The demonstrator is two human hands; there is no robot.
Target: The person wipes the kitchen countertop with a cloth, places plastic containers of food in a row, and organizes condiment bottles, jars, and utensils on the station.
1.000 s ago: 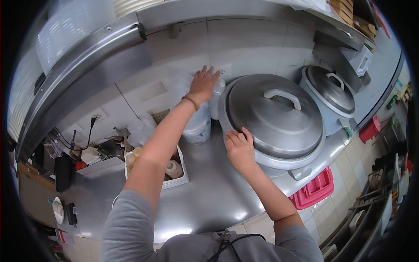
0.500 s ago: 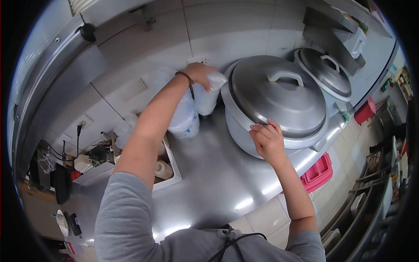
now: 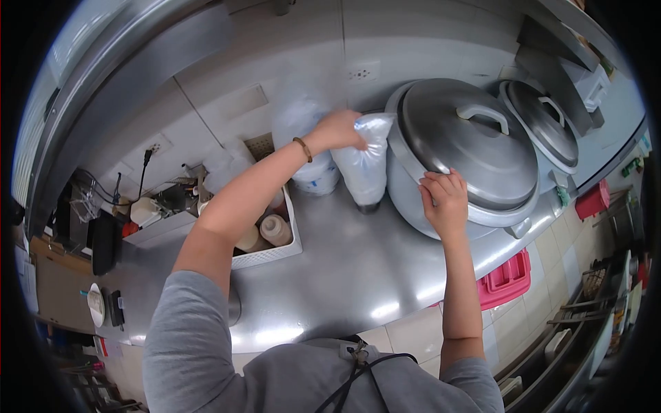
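Observation:
My left hand [image 3: 344, 131] is closed around the upper part of a clear plastic bag [image 3: 368, 162] with whitish contents. The bag stands nearly upright, its dark lower end at the steel counter [image 3: 337, 255]. Behind my left wrist is another, bulkier clear plastic bag [image 3: 320, 175] with blue marks. My right hand [image 3: 446, 199] has its fingers bent over the near rim of the large metal pot [image 3: 406, 196], at the edge of the pot lid [image 3: 441, 131]. The lid sits on the pot with its pale handle [image 3: 482, 113] on top.
A white basket [image 3: 272, 256] with squeeze bottles [image 3: 277, 230] stands left of the bags. A smaller lidded pot [image 3: 540, 124] is behind the large one. Below the counter's front edge is a pink plastic container [image 3: 506, 279]. A plug and cord [image 3: 146, 162] hang at the left wall.
My left hand has drawn the plastic bag away from the other bag, toward me. My right hand stays at the pot's rim. The whole view has shifted.

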